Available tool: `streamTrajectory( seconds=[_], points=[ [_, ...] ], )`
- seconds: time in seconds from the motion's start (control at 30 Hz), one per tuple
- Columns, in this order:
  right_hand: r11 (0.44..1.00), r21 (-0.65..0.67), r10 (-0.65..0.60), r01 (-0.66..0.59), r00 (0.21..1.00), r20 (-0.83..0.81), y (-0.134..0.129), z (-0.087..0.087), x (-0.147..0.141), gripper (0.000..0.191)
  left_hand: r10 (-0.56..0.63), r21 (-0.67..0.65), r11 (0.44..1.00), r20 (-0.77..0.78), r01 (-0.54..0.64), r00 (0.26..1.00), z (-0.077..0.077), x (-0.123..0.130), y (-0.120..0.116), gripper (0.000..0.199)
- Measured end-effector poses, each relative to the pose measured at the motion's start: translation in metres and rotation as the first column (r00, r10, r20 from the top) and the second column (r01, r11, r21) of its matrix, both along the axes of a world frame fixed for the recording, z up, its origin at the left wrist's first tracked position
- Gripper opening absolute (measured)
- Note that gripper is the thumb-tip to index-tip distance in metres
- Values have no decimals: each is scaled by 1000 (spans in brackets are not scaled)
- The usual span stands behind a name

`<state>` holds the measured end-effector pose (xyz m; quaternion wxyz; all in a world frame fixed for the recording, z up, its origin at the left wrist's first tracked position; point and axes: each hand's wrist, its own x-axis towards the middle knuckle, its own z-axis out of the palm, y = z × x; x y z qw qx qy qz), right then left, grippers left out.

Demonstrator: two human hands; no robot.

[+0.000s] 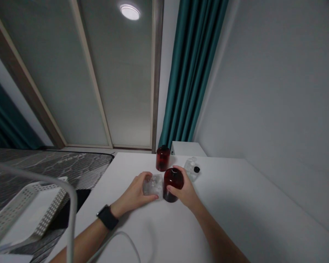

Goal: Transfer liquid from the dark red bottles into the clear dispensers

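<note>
Reaching in from the lower left of the head view, the left forearm points toward 1 o'clock, a black watch at its wrist, and the left hand lies low over the white table. Its thumb is on the near side and its fingers on the far side, spread about as wide as the near clear bottle and closed on it. From the lower right, the other forearm points toward 11 o'clock, where the right hand is clamped on the near red bottle, thumb across the front and fingers around its 1 o'clock side. The two held bottles stand side by side, the clear one at the red one's 9 o'clock; whether they touch is hard to tell. Counted up, there are two red bottles, the far red bottle standing at 11 o'clock from the held one, and two clear bottles, the far clear bottle sitting at 1 o'clock from the held red one. One black cap shows at that bottle's 4 o'clock edge; whether it is attached cannot be made out. One white basket lies off the table toward 8 o'clock, and one white cabinet is at 12 o'clock, beyond the table's far edge.
</note>
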<state>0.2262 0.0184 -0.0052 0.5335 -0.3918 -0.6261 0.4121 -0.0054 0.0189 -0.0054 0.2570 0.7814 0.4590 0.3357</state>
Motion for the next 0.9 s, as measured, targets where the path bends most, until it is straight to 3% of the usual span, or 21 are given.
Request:
streamTrajectory(
  seconds=[0.27,0.43,0.57,0.9],
  points=[
    [983,-132,106,-128,981,-161,-2,-2,0,84,-20,-8,1000,42,21,999,-2,-2,0,71],
    [993,-107,-55,43,992,-110,-1,-12,-9,89,-36,-11,999,101,37,994,-9,0,1,80],
    [987,-29,-162,161,986,-44,0,-16,-13,80,-58,-67,995,194,73,979,-18,5,1,83],
    [966,44,-257,256,966,14,1,-17,-18,74,-4,-120,992,254,36,967,-15,16,-7,75]
  ],
)
